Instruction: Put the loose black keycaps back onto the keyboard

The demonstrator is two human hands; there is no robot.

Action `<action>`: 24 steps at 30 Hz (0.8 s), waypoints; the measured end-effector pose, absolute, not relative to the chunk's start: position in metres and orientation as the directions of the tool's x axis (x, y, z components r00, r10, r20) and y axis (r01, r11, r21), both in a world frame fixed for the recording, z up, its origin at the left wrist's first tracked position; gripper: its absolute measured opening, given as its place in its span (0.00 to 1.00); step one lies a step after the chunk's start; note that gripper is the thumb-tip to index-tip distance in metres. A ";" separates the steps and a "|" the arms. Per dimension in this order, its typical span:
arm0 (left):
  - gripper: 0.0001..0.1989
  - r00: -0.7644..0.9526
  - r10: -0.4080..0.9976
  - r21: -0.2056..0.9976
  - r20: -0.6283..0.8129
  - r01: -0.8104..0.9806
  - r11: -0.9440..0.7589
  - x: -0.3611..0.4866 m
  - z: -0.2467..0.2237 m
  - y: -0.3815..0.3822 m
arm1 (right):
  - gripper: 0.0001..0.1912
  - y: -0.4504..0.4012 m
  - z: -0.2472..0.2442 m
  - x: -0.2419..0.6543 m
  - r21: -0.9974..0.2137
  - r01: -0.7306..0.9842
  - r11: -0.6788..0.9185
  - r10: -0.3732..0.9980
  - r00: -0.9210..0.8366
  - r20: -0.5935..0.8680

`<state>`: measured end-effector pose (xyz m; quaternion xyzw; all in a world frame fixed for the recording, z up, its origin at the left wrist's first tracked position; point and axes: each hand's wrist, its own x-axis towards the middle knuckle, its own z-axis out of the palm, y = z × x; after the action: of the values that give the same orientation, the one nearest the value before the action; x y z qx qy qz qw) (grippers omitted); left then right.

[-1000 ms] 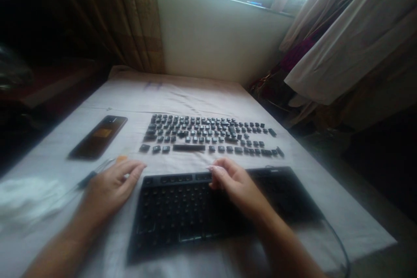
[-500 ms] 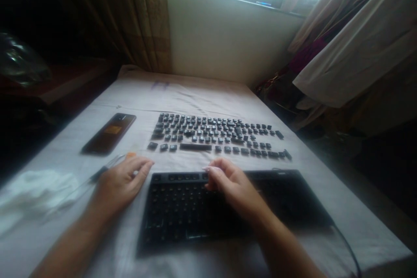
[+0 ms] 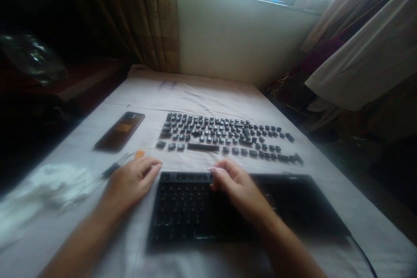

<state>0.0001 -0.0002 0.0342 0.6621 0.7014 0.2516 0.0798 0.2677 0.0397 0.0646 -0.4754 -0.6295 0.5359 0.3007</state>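
A black keyboard [image 3: 182, 236] with its keycaps off lies in front of me, its small key stems showing. My right hand [image 3: 233, 182] is over its upper middle, thumb and fingers pinched together. Something small and pale may be at those fingertips, too blurred to name. On the cloth just left of the keyboard rests my left hand [image 3: 135, 180], thumb against the fingers, with nothing seen in it. Behind the keyboard, loose black keycaps [image 3: 224, 140] are laid out in rows like a keyboard, including a long space bar keycap [image 3: 203, 147].
A phone [image 3: 122, 131] lies face down at the left. Close by my left hand are a thin dark tool [image 3: 110, 170], a small orange piece [image 3: 140, 153] and a crumpled white cloth [image 3: 61, 182]. The keyboard's cable [image 3: 361, 254] runs off the front right. Fabric hangs at the right.
The view has shifted a little, so everything sits farther right in the picture. Both hands keep nearly the same pose and place beside the keyboard.
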 end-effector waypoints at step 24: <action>0.19 -0.048 0.965 0.439 0.257 0.895 -0.072 -0.002 0.033 -0.002 | 0.15 0.037 0.075 0.264 -0.955 0.296 -0.026 0.913 -0.381 -0.143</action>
<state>-0.0018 -0.0018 0.0330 0.6865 0.6776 0.2549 0.0683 0.2640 0.0367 0.0748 -0.4757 -0.6357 0.5353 0.2883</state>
